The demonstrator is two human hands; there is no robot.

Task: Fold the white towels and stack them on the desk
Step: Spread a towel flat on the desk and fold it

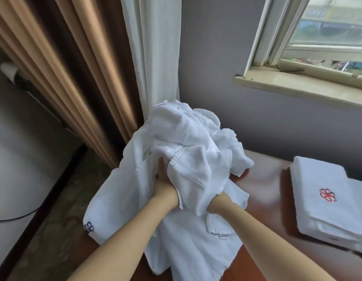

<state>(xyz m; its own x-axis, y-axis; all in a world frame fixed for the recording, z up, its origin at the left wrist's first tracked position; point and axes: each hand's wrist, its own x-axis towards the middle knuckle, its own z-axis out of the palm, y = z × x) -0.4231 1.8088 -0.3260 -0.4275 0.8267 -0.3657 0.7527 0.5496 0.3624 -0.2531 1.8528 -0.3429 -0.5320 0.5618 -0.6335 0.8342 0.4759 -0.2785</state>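
A loose pile of white towels (186,134) lies on the left end of the wooden bench (263,189), crumpled and heaped up high. One towel of this pile hangs down over the left edge of the bench, and it carries a small blue emblem (88,227) near its lower corner. Both bare forearms reach forward into the pile. The left hand (161,179) is pushed in under a hemmed fold; its back is visible but its fingers are covered by the cloth, so I cannot tell if it grasps the towel. Of the right hand (215,202) only the part at the wrist is visible, the rest is hidden under the same fold, and its state also cannot be told. To the right, well apart from the pile, folded white towels (318,179) lie flat on the bench in a low stack, the top one with a red emblem (327,195). Behind the pile hang a brown curtain (74,67) and a white curtain (153,47), and a window sill (297,82) is above the bench
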